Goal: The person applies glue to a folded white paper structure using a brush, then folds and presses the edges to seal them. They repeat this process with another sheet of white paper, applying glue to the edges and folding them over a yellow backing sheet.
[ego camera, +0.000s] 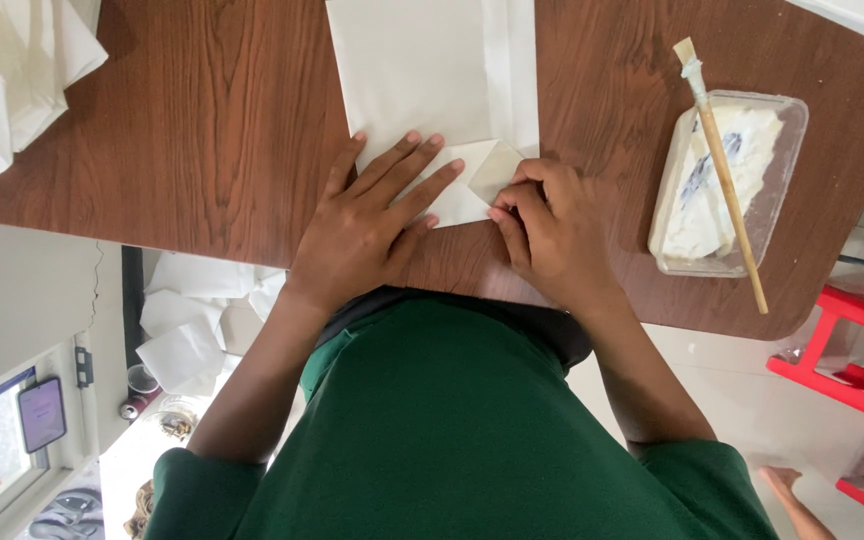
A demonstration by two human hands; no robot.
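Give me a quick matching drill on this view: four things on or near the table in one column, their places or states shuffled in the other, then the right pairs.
Things:
1. brush
2. left hand
3. right hand
4. stool

Places or states:
A. red, on the floor beside the table
B. pinching a folded corner of the white paper
C. lying across the clear plastic tub
D. spread flat, pressing the paper down

Pairs: 1-C, 2-D, 3-B, 4-A
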